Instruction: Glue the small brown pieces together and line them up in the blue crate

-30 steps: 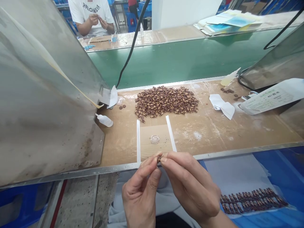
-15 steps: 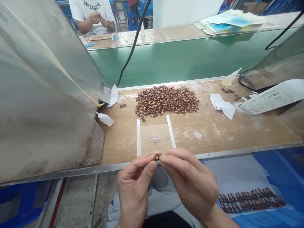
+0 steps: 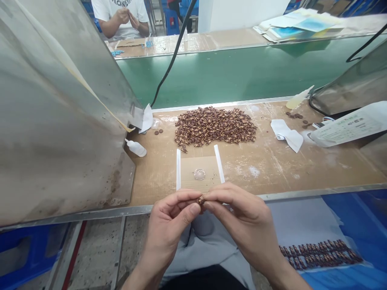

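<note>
A small brown piece with gold-coloured bits (image 3: 200, 200) is pinched at the fingertips of both hands, just over the near edge of the bench. My left hand (image 3: 167, 227) grips it from the left between thumb and forefinger. From the other side, the thumb and forefinger of my right hand (image 3: 246, 221) close on it too. Fingers cover most of the piece. Beyond my hands, a clear round blob (image 3: 199, 174) sits on cardboard between two white strips (image 3: 219, 163). Farther back lies a wide pile of similar brown and gold pieces (image 3: 214, 127).
Rows of brown pieces (image 3: 320, 253) lie on a white sheet at lower right. A white squeeze bottle (image 3: 136, 148) and a metal panel (image 3: 66, 121) are at left. At right are crumpled white paper (image 3: 286, 135) and a yellowish bottle (image 3: 299, 98). Another person (image 3: 121, 20) sits opposite.
The view has shifted slightly. My right wrist has turned a little and its fingers have shifted on the piece; both hands still pinch it.
</note>
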A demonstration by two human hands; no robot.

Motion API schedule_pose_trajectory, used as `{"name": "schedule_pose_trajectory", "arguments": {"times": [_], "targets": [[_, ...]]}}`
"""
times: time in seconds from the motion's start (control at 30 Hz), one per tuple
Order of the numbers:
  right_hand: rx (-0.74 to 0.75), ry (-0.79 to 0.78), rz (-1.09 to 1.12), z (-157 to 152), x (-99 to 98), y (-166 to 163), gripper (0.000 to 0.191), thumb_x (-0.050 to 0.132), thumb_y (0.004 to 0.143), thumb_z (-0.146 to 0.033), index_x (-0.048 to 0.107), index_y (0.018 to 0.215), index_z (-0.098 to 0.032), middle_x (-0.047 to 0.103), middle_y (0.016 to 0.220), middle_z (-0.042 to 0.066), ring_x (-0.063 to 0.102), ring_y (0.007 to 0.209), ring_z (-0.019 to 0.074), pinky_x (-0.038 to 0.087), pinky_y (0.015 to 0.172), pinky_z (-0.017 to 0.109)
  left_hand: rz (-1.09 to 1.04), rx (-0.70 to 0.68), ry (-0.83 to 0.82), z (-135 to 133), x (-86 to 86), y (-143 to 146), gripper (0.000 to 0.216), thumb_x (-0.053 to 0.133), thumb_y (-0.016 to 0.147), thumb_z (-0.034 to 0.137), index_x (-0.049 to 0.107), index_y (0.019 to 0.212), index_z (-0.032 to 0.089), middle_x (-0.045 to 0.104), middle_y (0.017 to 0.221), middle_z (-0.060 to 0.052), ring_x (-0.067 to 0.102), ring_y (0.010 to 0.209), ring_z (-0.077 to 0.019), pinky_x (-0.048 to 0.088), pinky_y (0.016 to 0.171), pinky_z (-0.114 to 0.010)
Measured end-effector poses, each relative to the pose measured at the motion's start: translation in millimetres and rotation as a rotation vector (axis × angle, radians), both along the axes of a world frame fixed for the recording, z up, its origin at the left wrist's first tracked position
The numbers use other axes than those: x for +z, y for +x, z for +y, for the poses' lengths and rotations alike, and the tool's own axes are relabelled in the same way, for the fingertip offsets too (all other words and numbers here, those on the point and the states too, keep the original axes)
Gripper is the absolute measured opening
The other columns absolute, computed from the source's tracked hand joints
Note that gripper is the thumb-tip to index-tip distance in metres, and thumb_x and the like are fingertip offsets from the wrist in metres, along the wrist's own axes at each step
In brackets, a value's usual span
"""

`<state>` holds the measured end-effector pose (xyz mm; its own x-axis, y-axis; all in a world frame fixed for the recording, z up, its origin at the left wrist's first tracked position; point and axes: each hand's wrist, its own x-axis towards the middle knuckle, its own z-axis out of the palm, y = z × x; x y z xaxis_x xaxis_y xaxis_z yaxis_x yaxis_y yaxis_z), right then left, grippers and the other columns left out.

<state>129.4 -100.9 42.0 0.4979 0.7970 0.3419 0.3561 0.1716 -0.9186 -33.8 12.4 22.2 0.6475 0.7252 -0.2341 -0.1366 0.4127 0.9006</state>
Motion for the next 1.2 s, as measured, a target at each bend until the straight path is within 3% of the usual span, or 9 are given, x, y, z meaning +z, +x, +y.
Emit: {"name": "schedule_pose_trajectory", "arguments": {"times": [0.27, 0.6, 0.87, 1.03, 1.2], "targets": [[-0.018, -0.039, 0.015, -3, 0.5, -4, 0.017, 0.081, 0.111, -0.009, 0.088, 0.108, -0.024, 0.087, 0.099, -0.001, 0.084, 0.086, 0.0137, 0.067, 0.08, 0.022, 0.021, 0.027, -0.109, -8, -3.4, 1, 0.025, 0.107, 0.092, 0.036, 0.098, 0.11, 0.021, 0.091, 0.097, -0.009, 0.085, 0.085, -0.0176, 0.07, 0.085, -0.023], [-0.097, -0.007, -0.024, -2, -0.1, -14, 0.019, 0.081, 0.109, -0.007, 0.088, 0.109, -0.024, 0.086, 0.098, 0.001, 0.084, 0.083, 0.0156, 0.07, 0.076, 0.024, -0.072, 0.035, -0.364, -12, -1.2, 7, 0.027, 0.11, 0.088, 0.037, 0.097, 0.104, 0.02, 0.086, 0.092, -0.006, 0.079, 0.083, -0.013, 0.069, 0.087, -0.021], [-0.129, 0.019, -0.196, -6, -0.1, -15, 0.02, 0.081, 0.109, -0.004, 0.086, 0.115, -0.023, 0.088, 0.106, 0.0, 0.086, 0.09, 0.0136, 0.073, 0.086, 0.021, 0.003, 0.093, -0.056, -19, -10.3, -1, 0.016, 0.101, 0.1, 0.032, 0.098, 0.114, 0.025, 0.092, 0.103, -0.006, 0.087, 0.094, -0.0163, 0.071, 0.096, -0.022], [-0.146, 0.014, -0.197, -8, -0.5, -15, 0.021, 0.08, 0.11, -0.005, 0.086, 0.116, -0.024, 0.088, 0.106, 0.001, 0.087, 0.089, 0.0149, 0.074, 0.084, 0.021, -0.028, 0.05, -0.087, -20, -8.4, 0, 0.014, 0.098, 0.104, 0.033, 0.097, 0.115, 0.026, 0.09, 0.099, -0.004, 0.085, 0.093, -0.0146, 0.069, 0.096, -0.021], [-0.164, 0.003, -0.226, -9, -0.1, -14, 0.021, 0.081, 0.109, -0.005, 0.086, 0.116, -0.024, 0.089, 0.108, 0.002, 0.088, 0.091, 0.0165, 0.075, 0.086, 0.023, 0.019, 0.045, -0.033, -21, -7.6, 0, 0.015, 0.092, 0.109, 0.032, 0.094, 0.122, 0.026, 0.089, 0.112, -0.006, 0.083, 0.103, -0.0169, 0.068, 0.102, -0.024]]}}
